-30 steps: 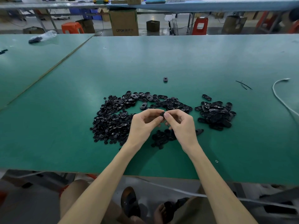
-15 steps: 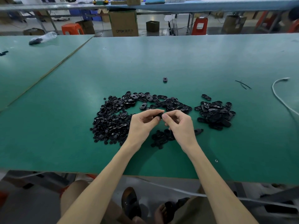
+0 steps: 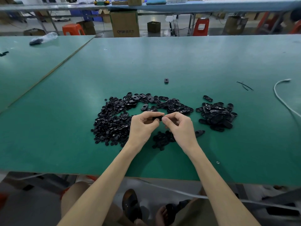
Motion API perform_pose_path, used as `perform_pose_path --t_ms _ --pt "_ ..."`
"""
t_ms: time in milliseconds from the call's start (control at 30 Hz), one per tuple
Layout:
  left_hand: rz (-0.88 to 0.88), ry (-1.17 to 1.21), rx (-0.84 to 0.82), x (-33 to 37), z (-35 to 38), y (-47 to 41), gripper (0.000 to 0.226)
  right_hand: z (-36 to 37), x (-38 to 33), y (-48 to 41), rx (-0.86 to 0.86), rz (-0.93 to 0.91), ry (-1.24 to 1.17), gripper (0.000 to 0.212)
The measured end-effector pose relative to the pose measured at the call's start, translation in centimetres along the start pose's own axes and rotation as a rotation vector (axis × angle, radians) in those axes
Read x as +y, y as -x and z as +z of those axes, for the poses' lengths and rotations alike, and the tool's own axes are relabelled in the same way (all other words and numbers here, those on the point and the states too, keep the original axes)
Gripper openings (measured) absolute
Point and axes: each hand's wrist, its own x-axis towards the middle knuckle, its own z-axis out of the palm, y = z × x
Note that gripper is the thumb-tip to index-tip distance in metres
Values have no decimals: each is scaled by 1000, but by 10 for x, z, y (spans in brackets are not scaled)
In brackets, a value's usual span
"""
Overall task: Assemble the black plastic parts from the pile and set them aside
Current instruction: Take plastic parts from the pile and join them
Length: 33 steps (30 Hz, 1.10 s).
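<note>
A small black plastic part (image 3: 156, 118) is held above the green table (image 3: 162, 59), pinched between the fingertips of the left hand (image 3: 143, 128) and the right hand (image 3: 180, 128). The fingers of both hands are curled round it, thumbs underneath. Most of the part is hidden by them, so it cannot be told whether one piece or two are held.

Against the views of a second and half a second ago, very little has changed. The hands are kept together over the same spot, and only a slight shift of the fingertips can be made out. From this it is judged that a press-fit is being worked on, and that the joined piece has not yet been released.

The loose stock is spread around the hands. A pile of small round parts (image 3: 110, 126) lies to the left, and an arc of oval parts (image 3: 162, 103) lies just beyond the hands. A small cluster (image 3: 161, 139) lies beneath the wrists. A separate heap of oval pieces (image 3: 216, 116) lies well apart on the right and is probably the set-aside lot, though this cannot be confirmed. A single piece (image 3: 166, 80) lies alone farther back. Much of the stock is judged to be left unassembled.
</note>
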Motion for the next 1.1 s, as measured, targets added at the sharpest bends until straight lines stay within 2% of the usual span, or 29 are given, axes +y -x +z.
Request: perform_pose_path --t_ms 300,533,733,800,900,967,1033,1100 --pt "-16 75 -43 2 0 1 28 -2 2 0 60 15 -80 7" --pt "4 -60 -27 4 2 -4 24 -1 2 0 58 21 -90 8" --pt "42 -208 53 36 27 -33 20 0 1 -2 97 48 -105 11" --pt "59 -241 5 50 46 -44 16 0 2 -4 65 49 -33 15" --pt "39 -279 -157 66 80 -57 12 -2 3 -3 53 132 29 32" --pt "9 -314 -247 71 102 -61 12 -3 5 -2 64 176 -9 23" --pt "-19 -338 -297 73 119 -65 14 -2 2 0 65 162 -178 11" --pt "-43 -362 -352 72 131 -67 19 -3 -5 2 32 135 -385 44"
